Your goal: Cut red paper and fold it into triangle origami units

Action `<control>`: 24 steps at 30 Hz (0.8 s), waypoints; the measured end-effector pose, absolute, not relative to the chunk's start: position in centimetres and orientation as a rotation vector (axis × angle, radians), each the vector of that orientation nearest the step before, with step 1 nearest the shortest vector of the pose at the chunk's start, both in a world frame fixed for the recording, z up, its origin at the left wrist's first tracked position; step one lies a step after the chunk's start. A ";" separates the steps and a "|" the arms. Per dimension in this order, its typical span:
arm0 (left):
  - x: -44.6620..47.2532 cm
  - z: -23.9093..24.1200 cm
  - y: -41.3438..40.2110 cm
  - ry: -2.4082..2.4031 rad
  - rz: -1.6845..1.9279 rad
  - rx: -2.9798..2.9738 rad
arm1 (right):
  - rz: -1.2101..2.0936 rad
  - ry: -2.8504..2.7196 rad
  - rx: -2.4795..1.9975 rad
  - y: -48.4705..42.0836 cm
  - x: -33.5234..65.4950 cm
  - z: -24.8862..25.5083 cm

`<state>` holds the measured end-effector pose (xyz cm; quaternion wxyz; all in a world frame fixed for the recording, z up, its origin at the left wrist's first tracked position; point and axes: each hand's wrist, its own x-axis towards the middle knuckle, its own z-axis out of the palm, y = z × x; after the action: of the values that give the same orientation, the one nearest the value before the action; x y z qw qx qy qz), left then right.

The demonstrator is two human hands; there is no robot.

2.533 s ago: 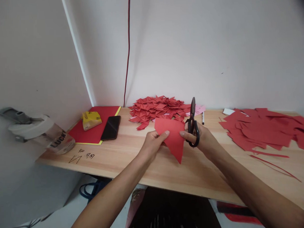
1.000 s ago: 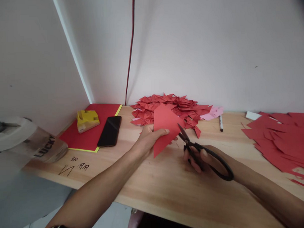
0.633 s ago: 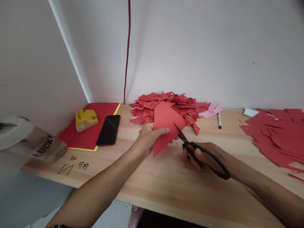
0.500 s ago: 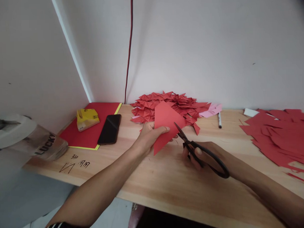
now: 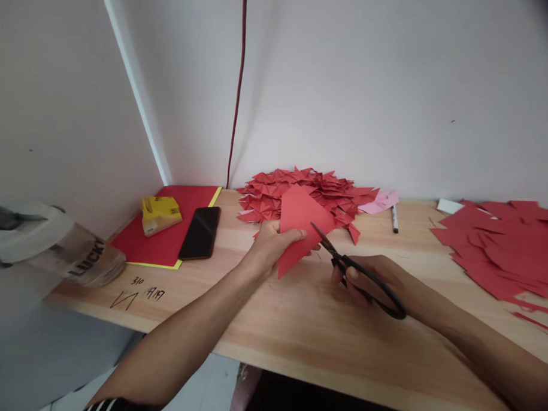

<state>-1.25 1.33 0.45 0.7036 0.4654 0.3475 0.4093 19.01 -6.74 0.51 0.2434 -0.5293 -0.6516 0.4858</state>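
My left hand pinches a piece of red paper with the thumb on its front and the fingers behind it. The paper is raised above the wooden table. Black-handled scissors are in my right hand, their blades pointing up and left at the paper's right edge. The blades overlap the sheet in view; whether they are cutting into it I cannot tell. Behind the paper lies a heap of folded red paper pieces.
To the right is a stack of flat red paper, near a marker and pink paper. At left are a phone, a yellow packet, red sheets and a bottle by the table edge.
The scissors have shifted slightly left over the paper and their blades look closer together. My left hand still holds the paper. The view has moved a little.
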 end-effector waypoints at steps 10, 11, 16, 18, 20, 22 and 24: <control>-1.3 0.6 1.3 0.767 0.913 1.001 | 1.364 -1.720 -1.540 -6.6 19.3 -0.3; -1.3 0.6 1.3 0.770 0.909 1.002 | 1.352 -1.723 -1.554 -6.6 19.2 -0.2; -1.4 0.4 1.5 0.756 0.886 1.008 | 1.290 -1.726 -1.617 -6.6 18.9 0.5; -1.4 0.4 1.5 0.758 0.881 1.011 | 1.288 -1.727 -1.610 -6.6 19.1 0.4; -1.4 0.6 1.4 0.759 0.880 1.011 | 1.310 -1.743 -1.569 -6.6 19.5 0.1; -1.4 0.7 1.3 0.754 0.877 1.014 | 1.336 -1.775 -1.512 -6.7 19.8 -0.2; -1.5 0.9 1.2 0.742 0.864 1.023 | 1.325 -1.824 -1.454 -6.8 20.0 -0.2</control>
<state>-1.47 1.24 0.89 0.7209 0.4631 0.3360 0.3912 19.99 -6.80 -0.17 0.2274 -0.5280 -0.6620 0.4809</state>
